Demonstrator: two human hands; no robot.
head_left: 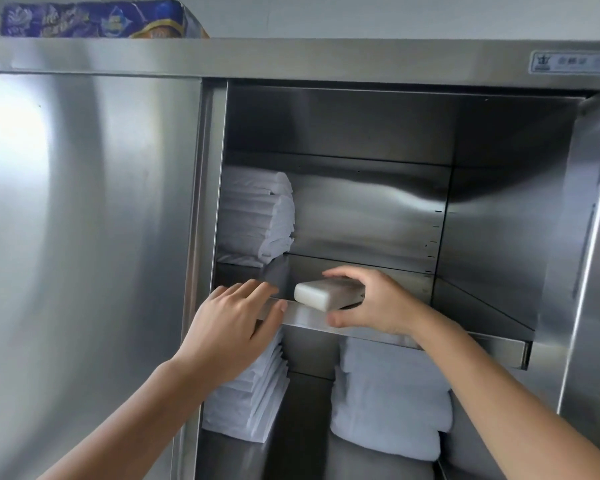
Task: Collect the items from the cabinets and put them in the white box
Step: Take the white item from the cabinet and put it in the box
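Stainless-steel cabinet [84, 237]: left door panel closed; right compartment open, divided by a stainless-steel middle shelf [305, 318].

Right hand [371, 303]: reaches in from the lower right; fingers curled over the top of the white rectangular pack with rounded corners [326, 294], thumb below, at the shelf's front lip; the pack is pinched between fingers and thumb.

White rectangular pack with rounded corners: located at the front edge of the middle shelf, near the middle of the opening; lying flat, long side roughly level; whether its underside touches the shelf cannot be told.

Left hand [232, 323]: reaches in from the lower left; fingers straight and lightly spread, lying over the front lip of the middle shelf just left of the pack; holds nothing; apart from the pack.

Other contents: stack of folded white cloths [257, 216] at the left of the middle shelf; fanned stack of folded white sheets [250, 400] below, left; pile of thick folded white towels [392, 403] below, right.

Exterior: blue patterned plastic-wrapped package [94, 19] on top of the cabinet, at the left; small maker's plate [568, 62] on the top rail, at the right; its text is unreadable.
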